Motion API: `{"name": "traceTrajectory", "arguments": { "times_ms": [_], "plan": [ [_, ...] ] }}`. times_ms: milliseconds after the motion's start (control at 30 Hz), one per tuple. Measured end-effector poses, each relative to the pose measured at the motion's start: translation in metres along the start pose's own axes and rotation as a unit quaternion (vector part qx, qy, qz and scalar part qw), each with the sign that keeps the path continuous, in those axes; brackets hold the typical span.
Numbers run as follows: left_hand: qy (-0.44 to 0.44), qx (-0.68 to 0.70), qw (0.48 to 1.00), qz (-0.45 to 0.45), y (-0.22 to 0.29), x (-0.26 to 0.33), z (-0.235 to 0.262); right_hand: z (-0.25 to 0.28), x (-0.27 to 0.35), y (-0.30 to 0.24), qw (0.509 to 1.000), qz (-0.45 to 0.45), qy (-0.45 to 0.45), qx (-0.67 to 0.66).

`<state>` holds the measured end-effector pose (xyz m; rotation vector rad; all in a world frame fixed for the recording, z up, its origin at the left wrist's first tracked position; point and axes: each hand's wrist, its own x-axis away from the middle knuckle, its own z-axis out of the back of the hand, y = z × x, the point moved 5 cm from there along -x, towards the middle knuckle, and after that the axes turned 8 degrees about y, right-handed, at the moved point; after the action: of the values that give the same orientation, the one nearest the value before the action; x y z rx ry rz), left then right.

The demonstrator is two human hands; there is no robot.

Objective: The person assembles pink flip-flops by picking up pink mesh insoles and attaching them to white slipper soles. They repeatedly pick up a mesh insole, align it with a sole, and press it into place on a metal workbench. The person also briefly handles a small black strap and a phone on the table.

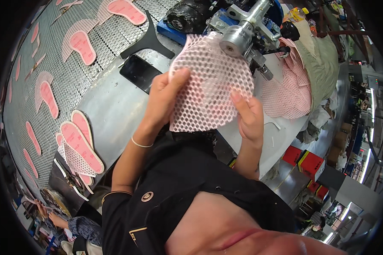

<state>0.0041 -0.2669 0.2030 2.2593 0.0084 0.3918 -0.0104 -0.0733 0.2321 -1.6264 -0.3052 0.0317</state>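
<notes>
A pale pink mesh fabric piece (206,91), cut in a rounded shape with open holes, is spread between my two hands. My left hand (166,93) grips its left edge, thumb on top and the other fingers hidden behind. At the lower right edge my right hand (248,117) pinches it, thumb over the mesh and fingers curled. The top of the piece reaches up to the round metal head (236,40) of a machine; whether the two touch, I cannot tell. Reddish patches show through the mesh.
A phone (140,72) lies left of my left hand, near a dark forked bracket (151,40). Pink insoles (83,144) are stacked on the metal table edge; several more lie on a perforated belt (78,78). Pink mesh (287,91) is heaped at right. Another person's hands (57,220) show lower left.
</notes>
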Motion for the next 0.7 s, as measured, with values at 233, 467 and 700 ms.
{"name": "traceTrajectory", "arguments": {
  "times_ms": [233,467,700],
  "plan": [
    [0.093,0.033,0.995,-0.029,-0.005,0.03,0.056,-0.054,-0.011,-0.022,0.991,-0.023,-0.107,0.077],
    [-0.004,-0.076,0.997,0.008,-0.01,0.035,0.036,-0.002,0.019,0.013,0.994,0.012,-0.1,0.038],
    [-0.107,-0.053,0.988,0.095,-0.025,0.024,-0.026,0.055,0.07,0.01,0.995,0.073,0.049,0.054]
  ]
}}
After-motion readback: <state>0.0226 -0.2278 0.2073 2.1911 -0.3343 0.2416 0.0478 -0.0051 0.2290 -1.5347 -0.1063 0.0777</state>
